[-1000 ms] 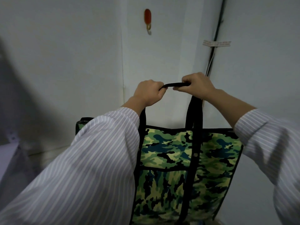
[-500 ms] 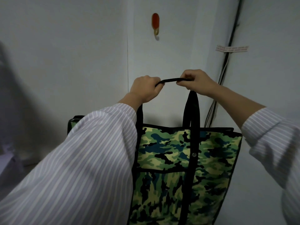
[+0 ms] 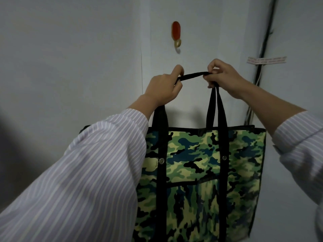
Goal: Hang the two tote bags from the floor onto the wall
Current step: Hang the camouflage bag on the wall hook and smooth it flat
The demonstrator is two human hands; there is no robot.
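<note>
A green camouflage tote bag with black straps hangs in the air in front of the white wall. My left hand and my right hand both grip its black handle, stretched flat between them. A red wall hook with a brass tip sits on the wall above the handle, a short gap over my hands. My left sleeve hides the bag's left side. A second bag does not show.
Black cables run down the wall corner at the right, crossed by a strip of tape. A vertical seam in the wall lies left of the hook.
Both hands have lifted the handle and the bag upward, closer to the red hook. The view has tilted so the hook sits lower in frame.
</note>
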